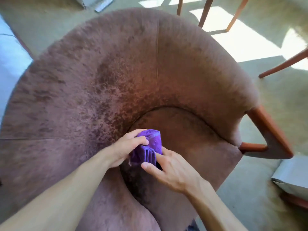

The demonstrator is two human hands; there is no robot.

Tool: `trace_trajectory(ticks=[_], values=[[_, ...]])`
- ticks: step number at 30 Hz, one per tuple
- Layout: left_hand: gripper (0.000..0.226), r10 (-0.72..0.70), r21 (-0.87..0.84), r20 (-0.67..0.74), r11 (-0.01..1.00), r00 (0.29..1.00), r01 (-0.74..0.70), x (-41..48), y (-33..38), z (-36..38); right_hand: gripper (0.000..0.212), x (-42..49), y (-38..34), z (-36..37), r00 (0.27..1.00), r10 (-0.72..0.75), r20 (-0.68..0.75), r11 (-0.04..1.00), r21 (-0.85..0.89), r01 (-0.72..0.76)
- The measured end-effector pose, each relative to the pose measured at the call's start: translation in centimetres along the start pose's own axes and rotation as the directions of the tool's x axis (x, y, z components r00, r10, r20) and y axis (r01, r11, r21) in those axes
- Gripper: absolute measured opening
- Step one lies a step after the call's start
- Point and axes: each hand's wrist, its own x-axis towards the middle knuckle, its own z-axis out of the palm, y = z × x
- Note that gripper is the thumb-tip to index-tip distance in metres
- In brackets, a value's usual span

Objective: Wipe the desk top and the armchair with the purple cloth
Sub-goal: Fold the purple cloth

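Single head-worn wide-angle view, looking steeply down from close above the armchair (133,77); carpeted floor (275,100) fills the frame edges.

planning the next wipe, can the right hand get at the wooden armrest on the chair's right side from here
Probably yes: the right hand is beside the purple cloth above the seat, and nothing lies between it and the wooden armrest.

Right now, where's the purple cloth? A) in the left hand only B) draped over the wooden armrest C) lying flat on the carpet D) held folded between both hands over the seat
D: the purple cloth sits bunched in folds between the left hand and the right hand, above the armchair seat, with fingers of both hands on it.
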Motion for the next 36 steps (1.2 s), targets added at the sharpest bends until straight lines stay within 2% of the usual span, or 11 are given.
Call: trace_trajectory(ticks=[2,5,12,15,21,24,27,30,32,34,36], values=[[0.042,0.083,0.013,0.041,0.996,0.996,-0.083,-1.9,2.6,-0.2,0.043,-1.2,-0.8,-3.6,0.998,-0.07,0.005,0.997,-0.043,0.071],[0.033,0.182,-0.06,0.159,0.983,0.97,-0.175,-4.9,6.9,0.6,0.038,-3.0,-2.1,-8.6,0.992,-0.123,-0.012,0.99,-0.066,0.122],[0.033,0.356,0.169,0.291,0.895,0.888,-0.414,-12.6,18.2,2.5,0.036,-8.9,-7.3,-21.0,0.978,-0.172,-0.115,0.985,-0.051,0.167],[0.033,0.442,0.192,0.258,0.848,0.859,-0.494,-16.7,22.6,3.7,0.054,-12.0,-9.8,-25.9,0.968,-0.15,-0.199,0.988,-0.055,0.142],[0.049,0.644,0.161,0.175,0.728,0.745,-0.667,-25.6,29.3,6.3,0.052,-18.9,-15.8,-35.2,0.905,-0.166,-0.392,0.986,-0.062,0.154],[0.057,0.7,0.119,0.196,0.678,0.687,-0.725,-30.0,32.2,7.6,0.076,-22.9,-19.3,-39.5,0.838,-0.16,-0.522,0.985,-0.033,0.167],[0.068,0.72,0.114,0.26,0.639,0.643,-0.761,-34.7,34.7,9.1,0.09,-26.3,-22.5,-42.6,0.774,-0.201,-0.6,0.979,-0.133,0.151],[0.045,0.808,0.204,0.278,0.478,0.519,-0.854,-38.6,36.8,10.8,0.088,-29.5,-25.9,-43.9,0.723,-0.255,-0.642,0.961,-0.25,0.117],[0.023,0.898,0.208,0.232,0.329,0.373,-0.921,-40.2,37.9,11.8,0.085,-31.8,-27.7,-43.9,0.67,-0.26,-0.696,0.958,-0.274,0.087],[0.016,0.95,0.221,0.207,0.186,0.233,-0.957,-41.7,38.9,12.4,0.081,-34.3,-29.3,-43.6,0.607,-0.211,-0.766,0.969,-0.245,0.028],[0.012,0.963,0.226,0.223,0.098,0.149,-0.969,-43.5,40.0,12.7,0.074,-37.1,-30.4,-42.8,0.552,-0.134,-0.823,0.979,-0.195,-0.053]])
